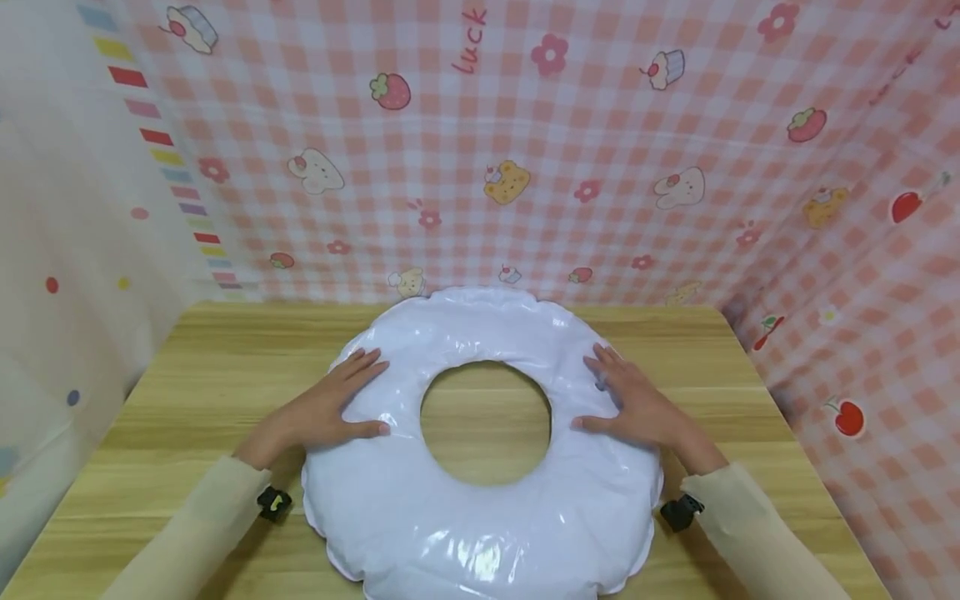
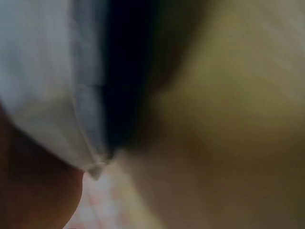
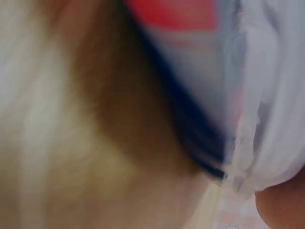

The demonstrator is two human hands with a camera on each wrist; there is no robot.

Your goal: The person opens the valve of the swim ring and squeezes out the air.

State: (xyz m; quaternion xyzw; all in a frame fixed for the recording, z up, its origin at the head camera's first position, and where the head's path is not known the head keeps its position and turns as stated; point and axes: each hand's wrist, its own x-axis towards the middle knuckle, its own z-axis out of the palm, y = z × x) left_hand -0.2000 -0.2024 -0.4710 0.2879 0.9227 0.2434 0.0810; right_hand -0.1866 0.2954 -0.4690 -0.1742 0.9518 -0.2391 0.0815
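Note:
A white, shiny inflated swim ring (image 1: 420, 512) lies flat on the wooden table, its round hole showing the wood. On its left side rests my left hand (image 1: 341, 408), fingers straight and spread, thumb pointing inward. My right hand (image 1: 633, 408) lies on the opposite side in much the same way, with a small bluish spot beside its fingers. The left wrist view catches the ring's pale edge (image 2: 43, 62) and a dark blue underside. In the right wrist view, the ring's white seam (image 3: 267, 95) borders a blurred red and dark blue part.
The wood-grain table (image 1: 225, 375) extends beyond the ring on both sides. A pink checked curtain (image 1: 465, 150) hangs behind and at the right, and a pale dotted curtain (image 1: 67, 208) at the left. Small black devices (image 1: 273, 503) sit at both wrists.

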